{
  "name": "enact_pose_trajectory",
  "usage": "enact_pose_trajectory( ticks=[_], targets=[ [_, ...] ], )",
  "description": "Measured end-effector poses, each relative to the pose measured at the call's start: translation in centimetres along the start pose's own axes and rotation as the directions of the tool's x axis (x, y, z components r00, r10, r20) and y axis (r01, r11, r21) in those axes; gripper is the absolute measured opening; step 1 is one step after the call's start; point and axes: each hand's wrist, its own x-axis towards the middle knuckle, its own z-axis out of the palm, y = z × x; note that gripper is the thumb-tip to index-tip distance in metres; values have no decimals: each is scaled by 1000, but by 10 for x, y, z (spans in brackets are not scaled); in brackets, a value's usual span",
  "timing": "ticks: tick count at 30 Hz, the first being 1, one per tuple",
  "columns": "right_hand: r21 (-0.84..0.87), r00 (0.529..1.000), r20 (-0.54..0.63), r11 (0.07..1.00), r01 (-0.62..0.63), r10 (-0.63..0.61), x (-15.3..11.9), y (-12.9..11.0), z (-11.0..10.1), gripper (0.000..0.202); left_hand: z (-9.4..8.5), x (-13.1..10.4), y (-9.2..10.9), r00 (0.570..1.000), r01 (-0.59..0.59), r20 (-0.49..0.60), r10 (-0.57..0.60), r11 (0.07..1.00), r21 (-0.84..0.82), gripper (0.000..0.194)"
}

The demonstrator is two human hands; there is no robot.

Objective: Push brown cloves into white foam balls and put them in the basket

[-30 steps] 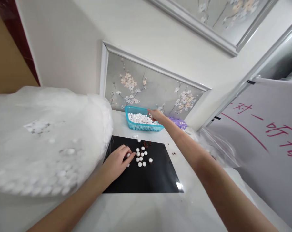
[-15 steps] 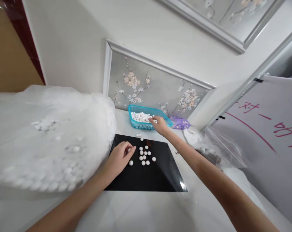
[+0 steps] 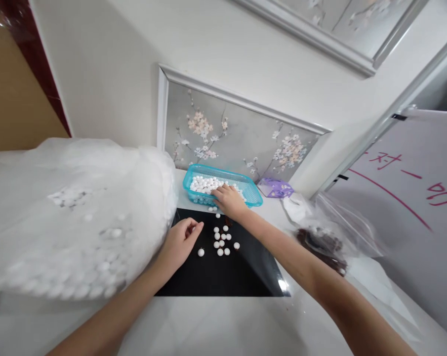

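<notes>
A: Why was the black mat (image 3: 223, 267) laid on the bench (image 3: 216, 326)?

B: Probably so the white beads (image 3: 222, 241) could be seen against it; they were scattered near its far edge, just short of the tray (image 3: 253, 190).

A: And the hands?

B: The left hand (image 3: 179, 242) was rested on the mat beside the beads, fingers (image 3: 193, 228) loosely curled; whether a bead was pinched could not be told. The right hand (image 3: 228, 200) was spread, palm down, at the tray's near rim, nothing seen grasped.

Small white round pieces (image 3: 221, 241) scattered on black mat (image 3: 223, 272); more heaped in teal basket (image 3: 253, 188) (behind mat).
</notes>
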Motion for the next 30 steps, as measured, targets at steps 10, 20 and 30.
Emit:
enact_pose_trajectory(
  ticks=[10, 20, 30],
  targets=[
    [382, 979, -114, 917, -113, 168, -5, 14, -4, 33, 0, 3, -4, 997, 75, -9, -76, 996, -56, 37],
    [169, 695, 401, 698, -696, 596, 31, 103, 26, 34, 0, 5, -5, 995, 102, -16, -103, 992, -70, 37],
    [171, 721, 287, 707, -687, 631, 38, 101, 37, 19, -1, 6, 0, 992, 119, -30, -122, 989, -86, 35]
  ],
)
